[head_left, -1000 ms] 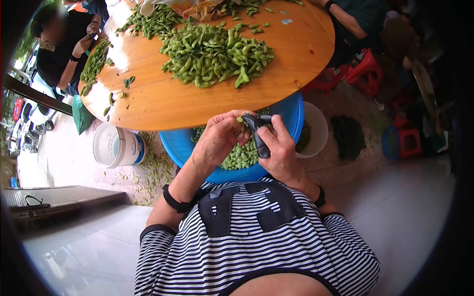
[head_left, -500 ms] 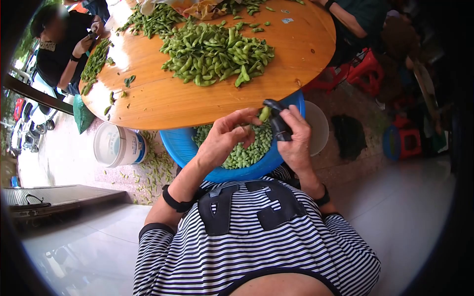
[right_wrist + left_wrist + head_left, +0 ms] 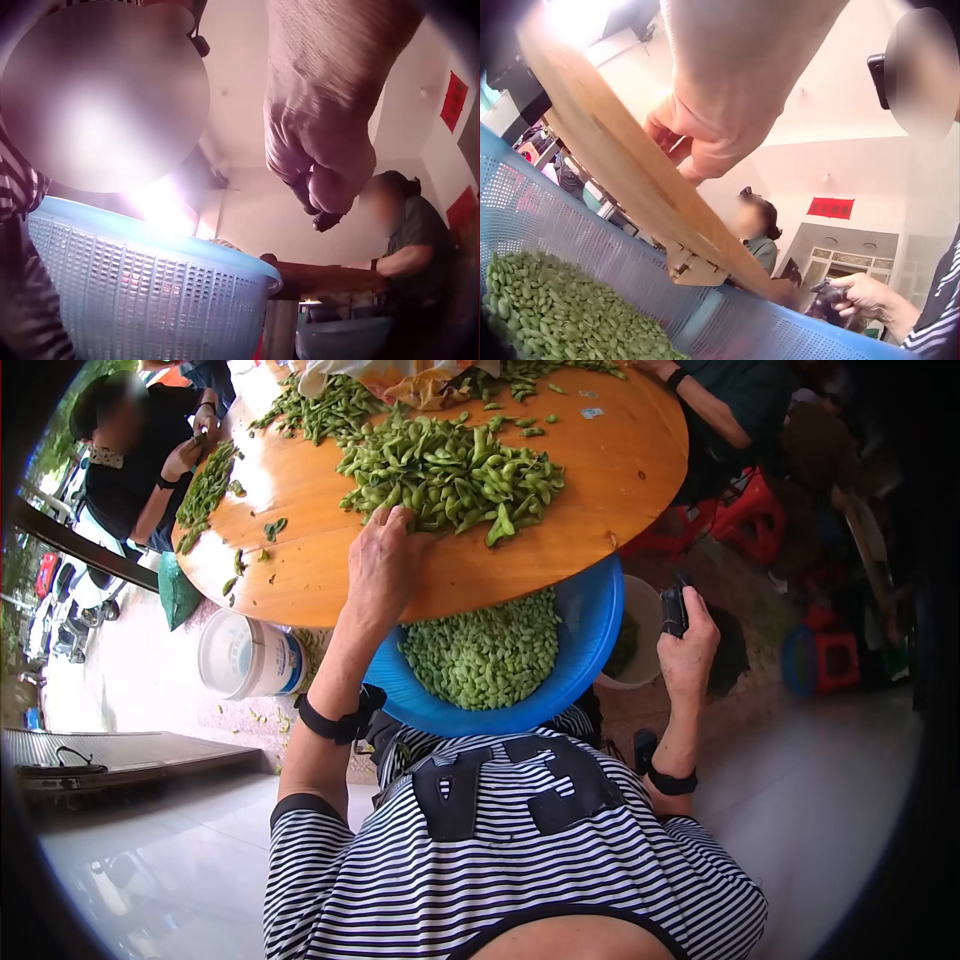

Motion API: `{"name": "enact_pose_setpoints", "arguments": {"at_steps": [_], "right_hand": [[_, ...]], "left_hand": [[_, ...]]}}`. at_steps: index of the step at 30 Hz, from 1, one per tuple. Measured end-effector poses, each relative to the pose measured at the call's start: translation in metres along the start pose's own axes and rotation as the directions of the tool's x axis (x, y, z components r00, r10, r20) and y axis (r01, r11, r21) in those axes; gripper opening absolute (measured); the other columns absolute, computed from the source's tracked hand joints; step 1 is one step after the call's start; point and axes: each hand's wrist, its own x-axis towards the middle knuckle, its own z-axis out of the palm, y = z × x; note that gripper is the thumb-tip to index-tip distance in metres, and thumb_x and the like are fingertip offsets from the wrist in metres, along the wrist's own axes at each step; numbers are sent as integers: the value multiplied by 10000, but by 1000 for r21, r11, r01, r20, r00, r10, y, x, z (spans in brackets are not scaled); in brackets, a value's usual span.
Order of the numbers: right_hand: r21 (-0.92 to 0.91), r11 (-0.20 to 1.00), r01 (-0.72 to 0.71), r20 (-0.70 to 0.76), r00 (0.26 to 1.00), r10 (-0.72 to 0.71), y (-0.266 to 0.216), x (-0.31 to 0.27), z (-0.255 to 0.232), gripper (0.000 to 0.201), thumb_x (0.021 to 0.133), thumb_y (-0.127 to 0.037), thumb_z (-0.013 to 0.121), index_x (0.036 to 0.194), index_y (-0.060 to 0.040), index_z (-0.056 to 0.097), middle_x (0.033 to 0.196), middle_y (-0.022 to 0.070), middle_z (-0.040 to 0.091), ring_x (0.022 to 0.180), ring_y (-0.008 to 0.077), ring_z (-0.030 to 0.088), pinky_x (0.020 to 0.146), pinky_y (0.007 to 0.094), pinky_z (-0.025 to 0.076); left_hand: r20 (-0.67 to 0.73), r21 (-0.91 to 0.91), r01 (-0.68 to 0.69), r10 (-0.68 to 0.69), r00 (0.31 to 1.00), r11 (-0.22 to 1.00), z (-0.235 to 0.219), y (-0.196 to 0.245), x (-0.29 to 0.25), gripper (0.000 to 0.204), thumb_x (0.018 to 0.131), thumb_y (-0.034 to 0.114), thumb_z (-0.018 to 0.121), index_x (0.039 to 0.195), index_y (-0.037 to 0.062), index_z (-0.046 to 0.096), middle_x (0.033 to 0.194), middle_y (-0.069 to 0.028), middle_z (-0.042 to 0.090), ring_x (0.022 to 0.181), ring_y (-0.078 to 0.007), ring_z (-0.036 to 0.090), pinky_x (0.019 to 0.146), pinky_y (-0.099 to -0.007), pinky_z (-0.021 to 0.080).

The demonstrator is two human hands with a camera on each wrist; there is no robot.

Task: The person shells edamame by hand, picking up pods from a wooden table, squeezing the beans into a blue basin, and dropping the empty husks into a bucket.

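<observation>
My left hand (image 3: 382,565) is over the near side of the wooden table (image 3: 290,585), with its bent fingertips at the near edge of a heap of green soybean pods (image 3: 450,470). What lies between those fingertips is hidden, so I cannot tell if a pod is pinched. Off to the right of the blue basket (image 3: 590,630), my right hand (image 3: 690,650) is held up, gripping a small black object (image 3: 673,612). The same dark object (image 3: 829,296) shows in the left wrist view. Shelled green beans (image 3: 485,655) fill the bottom of the basket.
A white bucket (image 3: 240,655) stands left of the basket, and a pale tub (image 3: 640,650) stands right of it. More pods (image 3: 315,405) lie farther back on the table. Another person (image 3: 130,450) sits at the left, near red stools (image 3: 750,520) on the opposite side.
My hands have parted. The left went from above the basket forward onto the table at the pods. The right moved out right with the black object; the pod between them is no longer seen.
</observation>
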Motion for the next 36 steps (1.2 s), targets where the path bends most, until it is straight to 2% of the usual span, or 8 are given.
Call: {"name": "enact_pose_setpoints", "arguments": {"at_steps": [9,11,13,17,20,29,31,36], "right_hand": [[383,919,91,187,967,-174,-32,-4,24,210,776,37,565,985,24,584,850,190,599,755,356,606,666,351,460],[502,863,-57,396,902,-170,-49,-7,25,255,757,70,527,1000,26,594,789,151,580,680,231,577,635,297,445],[609,768,-199,492,854,-169,-63,-11,35,293,749,83,492,1013,26,605,743,83,562,643,125,502,596,247,415],[717,310,-624,692,688,-217,-79,-9,43,310,753,78,450,1009,41,620,661,-21,479,556,32,396,468,191,327],[701,111,-705,702,654,-283,-79,-7,45,291,808,59,404,1016,49,605,644,-37,432,532,16,346,430,179,285],[671,23,-741,715,638,-285,-75,-14,47,302,847,16,372,1053,79,584,666,-33,421,540,24,326,437,169,272],[673,-22,-739,701,647,-301,-72,-15,48,312,826,11,380,1051,82,584,676,-31,423,546,25,328,439,167,271],[633,-90,-769,709,622,-332,-69,-16,47,341,774,-16,408,1047,89,583,699,-28,427,561,26,330,446,162,268]], "left_hand": [[226,-135,294,-260,939,946,-30,-11,-10,124,836,91,639,924,5,656,743,-130,666,616,-191,635,577,-286,485],[521,-676,602,-303,798,425,-34,3,-20,131,885,107,625,954,-1,652,765,-75,661,625,-135,612,567,-242,477],[592,-764,639,-291,751,95,-31,28,-33,126,920,113,607,966,-1,636,771,-51,634,633,-103,580,573,-228,472],[656,-754,653,-150,740,-71,-22,74,-52,133,935,121,597,959,-5,628,744,-35,627,631,-95,571,575,-228,470],[626,-775,632,-154,764,-12,-18,84,-56,120,934,101,594,967,-12,620,740,-31,617,624,-91,559,562,-222,450],[413,-764,478,-239,879,434,-15,91,-62,57,864,-14,630,918,-12,615,746,-40,621,643,-104,592,569,-244,473],[200,-690,164,-32,979,705,-15,90,-59,80,844,-70,618,913,-32,605,791,-62,631,685,-128,622,615,-236,499],[156,-631,134,-44,987,764,-17,96,-58,97,805,-76,639,875,-17,608,776,-100,619,689,-216,638,615,-283,502]]}}
